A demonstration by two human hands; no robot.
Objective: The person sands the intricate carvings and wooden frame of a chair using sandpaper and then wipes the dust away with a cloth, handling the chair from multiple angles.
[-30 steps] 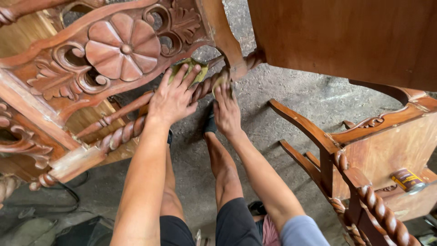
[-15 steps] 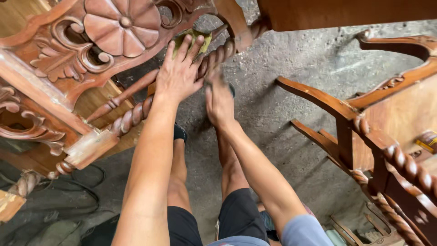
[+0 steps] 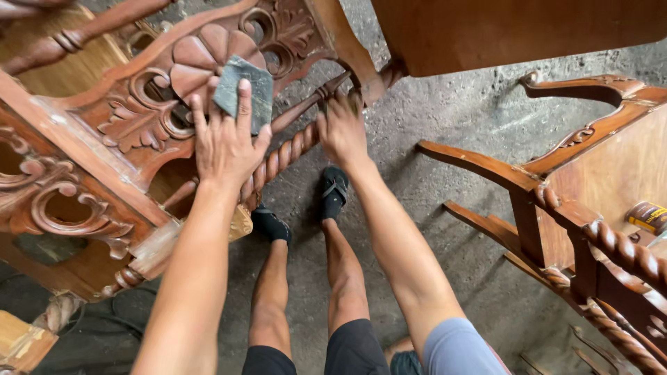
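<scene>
The carved wooden chair frame (image 3: 104, 139), reddish brown, fills the view from nine to twelve o'clock, tipped so its flower panel (image 3: 205, 59) faces upward. A second chair (image 3: 590, 208) with a twisted rail lies on its side at three to four o'clock, well apart from both hands, with a small can (image 3: 647, 217) resting on it. Grey concrete floor (image 3: 451, 139) shows between them, where the person's two feet in dark sandals stand at six o'clock.

The twisted spindle (image 3: 288, 149) runs with its long axis from seven o'clock up toward one o'clock, passing between the two hands. The left hand (image 3: 226, 146) lies flat on the frame, fingers spread, pinning a dark grey sheet of sandpaper (image 3: 244, 94) under the fingertips against the flower panel; the sheet sits at twelve o'clock from the palm. The right hand (image 3: 342, 132) is closed around the upper end of the spindle, near its joint with the frame. The left hand is the nearer one to the sandpaper, touching it; the right is just beside, across the spindle.
</scene>
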